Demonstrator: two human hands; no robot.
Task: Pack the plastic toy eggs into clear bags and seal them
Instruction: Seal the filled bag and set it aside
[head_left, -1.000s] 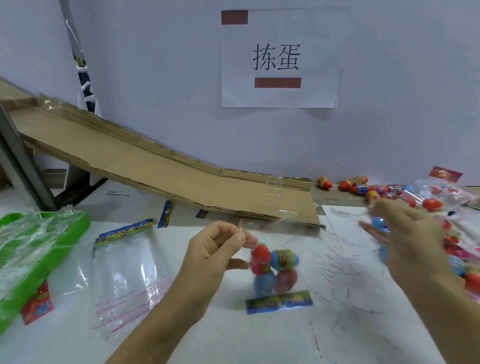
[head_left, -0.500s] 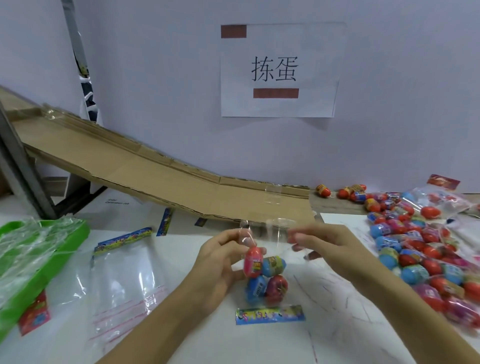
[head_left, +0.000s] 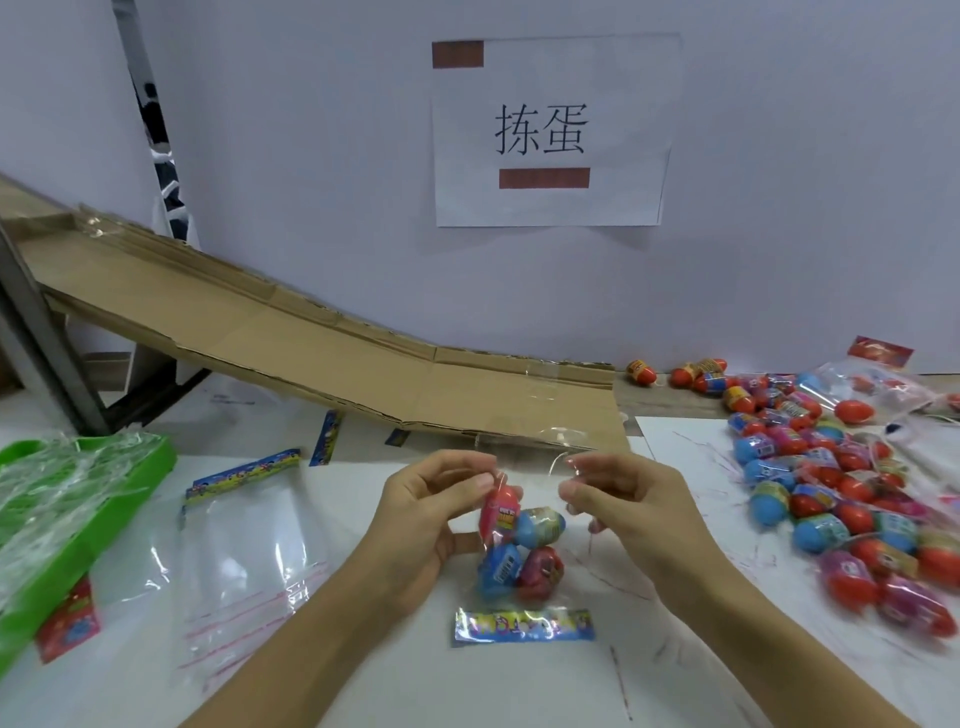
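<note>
right hand (head_left: 623, 512): back from the egg pile a second ago, now at the bag mouth, fingertips pinching the right side of the open edge
left hand (head_left: 434, 512): same job as before, thumb and fingers pinching the left side of the mouth
bag (head_left: 522, 525): hanging upright between both hands over the table (head_left: 467, 686), mouth at top, printed header strip (head_left: 523, 625) at bottom, on or just above the table
meaning: loading looks finished for this bag; both hands on the mouth suggests sealing is next, flap not yet closed
eggs in bag: 4 – pink egg (head_left: 500, 512) upper left, blue-yellow egg (head_left: 540, 527) upper right, blue egg (head_left: 500, 571) lower left, red egg (head_left: 540, 574) lower right
loose eggs (head_left: 831, 509): pile on the right, well apart from the bag; too many and too overlapped to count, dozens by the look
empty bags (head_left: 244, 545): at least 1 flat on the table left of the hands, likely a stack, layers not separable
green tray (head_left: 78, 519): 1, far left, with crumpled clear film
cardboard ramp (head_left: 311, 358): 1, behind the hands
wall sign (head_left: 550, 130): 1
filled bags at right rear (head_left: 852, 384): at least 1, unclear beyond that
</note>
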